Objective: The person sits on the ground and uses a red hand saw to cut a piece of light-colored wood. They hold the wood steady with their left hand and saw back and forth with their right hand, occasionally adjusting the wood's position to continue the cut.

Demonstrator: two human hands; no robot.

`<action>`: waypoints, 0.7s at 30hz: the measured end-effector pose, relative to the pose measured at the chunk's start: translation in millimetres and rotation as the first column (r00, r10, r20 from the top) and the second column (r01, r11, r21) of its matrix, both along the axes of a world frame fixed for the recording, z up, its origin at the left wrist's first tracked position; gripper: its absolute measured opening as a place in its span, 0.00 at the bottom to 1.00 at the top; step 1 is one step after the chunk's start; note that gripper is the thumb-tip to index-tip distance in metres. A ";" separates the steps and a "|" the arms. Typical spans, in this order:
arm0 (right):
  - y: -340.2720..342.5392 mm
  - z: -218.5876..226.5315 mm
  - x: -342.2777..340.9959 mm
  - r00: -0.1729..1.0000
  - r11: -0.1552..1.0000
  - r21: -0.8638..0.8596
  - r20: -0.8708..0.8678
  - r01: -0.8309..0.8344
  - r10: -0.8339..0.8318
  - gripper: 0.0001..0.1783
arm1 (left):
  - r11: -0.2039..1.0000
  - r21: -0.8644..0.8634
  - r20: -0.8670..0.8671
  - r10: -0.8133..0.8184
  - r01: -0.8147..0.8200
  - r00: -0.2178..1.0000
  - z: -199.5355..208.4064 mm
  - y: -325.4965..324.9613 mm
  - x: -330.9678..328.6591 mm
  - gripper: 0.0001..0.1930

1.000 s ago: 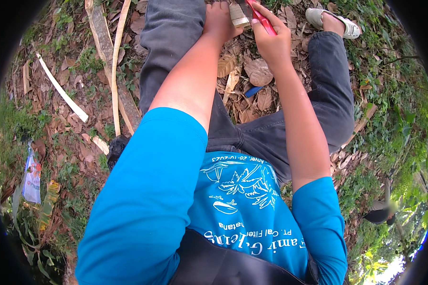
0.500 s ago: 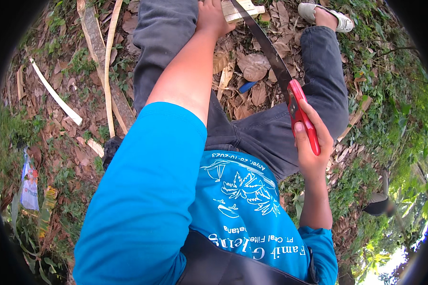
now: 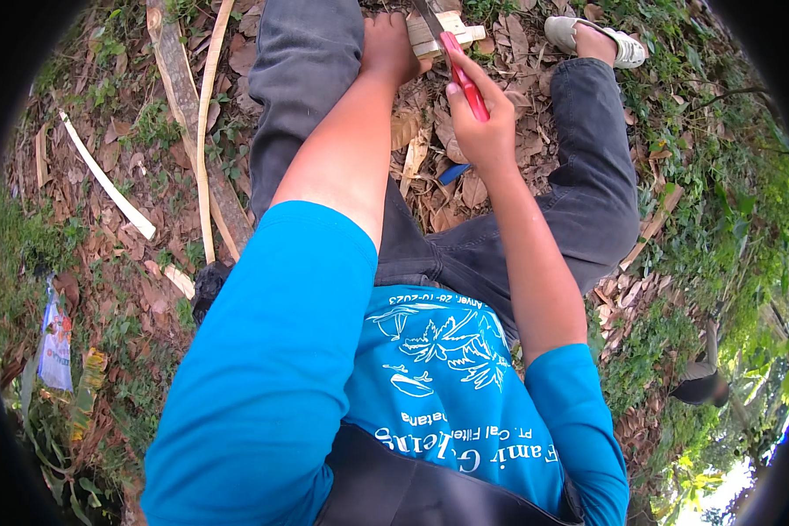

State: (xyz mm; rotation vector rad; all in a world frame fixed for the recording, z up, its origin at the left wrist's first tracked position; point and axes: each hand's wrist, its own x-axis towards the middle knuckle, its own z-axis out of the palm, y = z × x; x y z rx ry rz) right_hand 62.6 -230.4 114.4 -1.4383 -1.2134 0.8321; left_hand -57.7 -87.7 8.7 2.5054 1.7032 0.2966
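My right hand (image 3: 485, 127) is wrapped round the red handle of a handsaw (image 3: 467, 81). Its dark blade runs up and left, lying across a pale piece of wood (image 3: 461, 35) near the top edge. My left hand (image 3: 387, 48) is closed against the left end of that wood, beside my left lower leg. The fingers are partly hidden behind the hand. The blade's far end lies beyond the top of the picture.
A long bark-covered branch (image 3: 174, 74) and a thin pale strip (image 3: 202, 149) lie at the left. Beyond them is a curved white strip (image 3: 105, 178). A blue object (image 3: 453, 173) rests on dry leaves between my legs. A plastic bag (image 3: 56, 342) lies far left.
My right hand has pushed the saw forward and left, from beside my right thigh up to the wood. My left hand stays at the wood, and the view has shifted slightly.
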 end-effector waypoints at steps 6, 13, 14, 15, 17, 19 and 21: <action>-84.3 68.1 10.8 0.999 0.971 -0.237 0.044 0.017 -0.007 0.23 | 0.999 -0.003 -0.057 0.047 -0.047 0.997 -14.7 3.4 -6.7 0.45; -143.7 148.6 41.2 0.996 0.934 -0.356 0.081 0.007 0.023 0.22 | 0.999 0.028 0.028 0.038 -0.038 0.999 -13.6 -3.6 -0.5 0.44; -119.9 132.6 38.4 0.994 0.955 -0.297 0.095 -0.016 0.046 0.22 | 0.998 0.038 0.080 0.045 -0.048 0.996 -17.2 -2.5 -0.3 0.44; -94.4 115.3 34.6 0.991 0.970 -0.241 0.111 -0.043 0.072 0.22 | 0.997 0.037 0.129 0.056 -0.062 0.990 -24.1 -4.3 -2.0 0.43; -28.1 66.7 18.1 0.990 0.994 -0.083 0.117 -0.074 0.083 0.21 | 0.996 0.068 0.151 0.050 -0.061 0.987 -25.7 0.6 3.7 0.41; 24.8 43.3 3.0 0.996 0.991 -0.135 0.091 0.008 0.005 0.21 | 0.999 -0.025 0.059 0.029 -0.027 0.998 -8.8 3.3 11.0 0.39; 47.6 27.1 -5.2 0.991 0.995 -0.094 0.124 -0.030 0.041 0.22 | 0.997 0.072 0.177 -0.006 -0.007 0.984 -25.9 7.3 -2.0 0.42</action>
